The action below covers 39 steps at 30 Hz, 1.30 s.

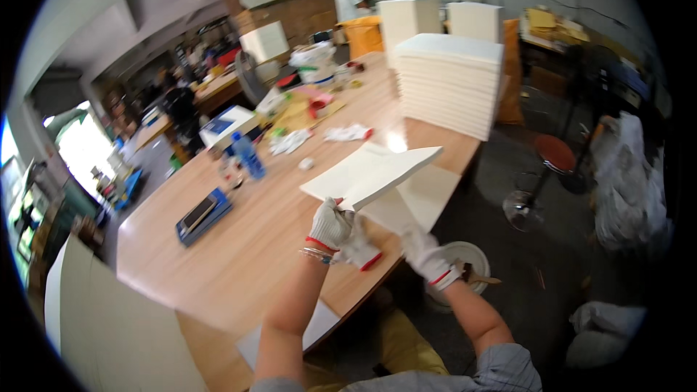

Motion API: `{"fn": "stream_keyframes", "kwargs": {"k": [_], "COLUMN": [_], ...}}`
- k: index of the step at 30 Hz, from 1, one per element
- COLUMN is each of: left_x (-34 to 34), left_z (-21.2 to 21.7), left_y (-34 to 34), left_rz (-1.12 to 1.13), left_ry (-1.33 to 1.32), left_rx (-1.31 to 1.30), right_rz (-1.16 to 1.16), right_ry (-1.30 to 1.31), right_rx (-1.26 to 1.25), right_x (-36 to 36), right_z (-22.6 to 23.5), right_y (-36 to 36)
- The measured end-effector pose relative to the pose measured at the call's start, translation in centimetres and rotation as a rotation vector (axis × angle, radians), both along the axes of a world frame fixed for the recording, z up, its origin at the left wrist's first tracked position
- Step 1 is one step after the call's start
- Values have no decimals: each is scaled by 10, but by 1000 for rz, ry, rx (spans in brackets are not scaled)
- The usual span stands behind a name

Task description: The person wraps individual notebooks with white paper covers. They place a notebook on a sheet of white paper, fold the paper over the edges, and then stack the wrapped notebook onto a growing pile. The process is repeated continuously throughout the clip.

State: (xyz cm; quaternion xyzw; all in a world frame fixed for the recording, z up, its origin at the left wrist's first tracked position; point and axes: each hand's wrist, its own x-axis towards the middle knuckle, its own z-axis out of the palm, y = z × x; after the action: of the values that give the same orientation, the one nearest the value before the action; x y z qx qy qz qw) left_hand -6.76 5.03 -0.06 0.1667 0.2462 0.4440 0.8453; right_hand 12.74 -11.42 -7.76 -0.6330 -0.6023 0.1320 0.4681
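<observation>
Both my hands wear white work gloves with red cuffs. My left hand (330,223) grips the near corner of a flat cream-white board (372,173) and holds it lifted and tilted above the wooden table (239,247). My right hand (427,254) is lower, at the table's right edge, under a second cream board (428,196) lying flat there; how it grips is hidden. A loose white glove (363,254) lies on the table between my hands.
A tall stack of the same boards (450,83) stands further along the table. A blue scale-like device (203,215), a blue bottle (248,155), gloves and clutter lie to the left. A red stool (553,154) and white bags (628,181) stand right. People work behind.
</observation>
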Motion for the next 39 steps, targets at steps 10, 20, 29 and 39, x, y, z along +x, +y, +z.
{"fn": "stream_keyframes", "kwargs": {"k": [10,20,29,39], "left_x": [-291,-405,-385,-338], "left_z": [2,-65,-72,-70], "left_y": [-143,-173,-233,-303], "left_rz": [142,280,427,442], "left_ry": [384,1044,1934,1876], "left_rx": [38,141,401,636], "right_rz": [700,673,675,785], "right_ry": [638,272,233,-36], "right_rx": [-545,-580,-564,-504], "right_x": [-115,-231,-233,-225], "right_z": [25,-13,2,6], "right_y": [109,119,109,121]}}
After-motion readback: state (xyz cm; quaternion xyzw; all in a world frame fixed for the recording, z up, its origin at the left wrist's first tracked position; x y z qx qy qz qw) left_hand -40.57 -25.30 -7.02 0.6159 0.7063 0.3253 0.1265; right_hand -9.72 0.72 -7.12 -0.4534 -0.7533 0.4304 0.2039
